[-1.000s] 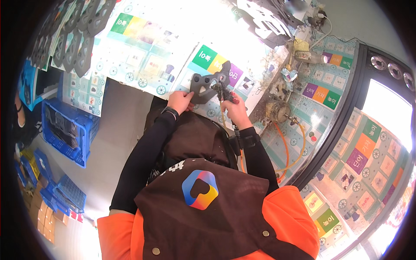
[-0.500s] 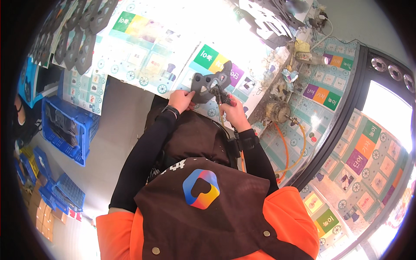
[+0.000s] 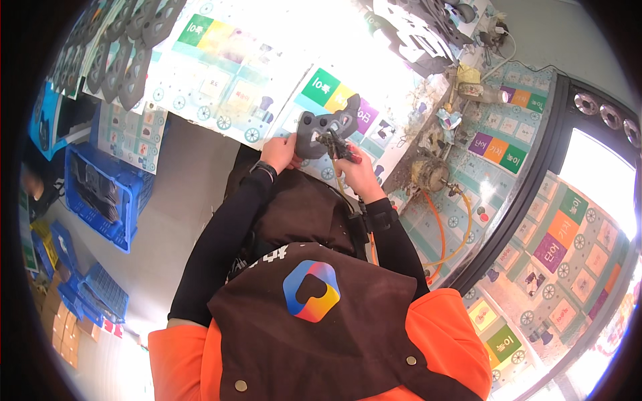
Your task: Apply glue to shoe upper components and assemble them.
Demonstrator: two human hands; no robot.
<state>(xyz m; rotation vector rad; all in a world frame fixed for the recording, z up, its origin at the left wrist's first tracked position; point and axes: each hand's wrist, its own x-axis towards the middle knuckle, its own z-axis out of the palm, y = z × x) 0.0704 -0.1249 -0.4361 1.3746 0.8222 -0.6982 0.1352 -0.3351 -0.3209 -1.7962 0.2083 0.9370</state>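
My left hand (image 3: 279, 154) pinches the lower left edge of a dark grey moulded part (image 3: 307, 144), which has cut-out openings and curved arms. The part is held tilted over the near edge of the patterned table. In my right hand (image 3: 362, 178) is a grimy spray gun (image 3: 340, 146) with red bits near the grip. Its crusted front end points left, over the part's middle opening; whether it touches cannot be told. A thin yellowish hose hangs below the grip.
Similar dark grey parts (image 3: 137, 73) are stacked at the far left, others (image 3: 418, 40) at the far right. A grime-covered metal pot (image 3: 429, 172) with orange hoses (image 3: 442, 227) stands right of my hand. Blue crates (image 3: 100, 224) sit on the left floor. A person's arm (image 3: 40, 190) shows at the left rim.
The spray gun's front end has moved slightly left and down across the part. My right hand has shifted a little with it, while my left hand keeps its hold.
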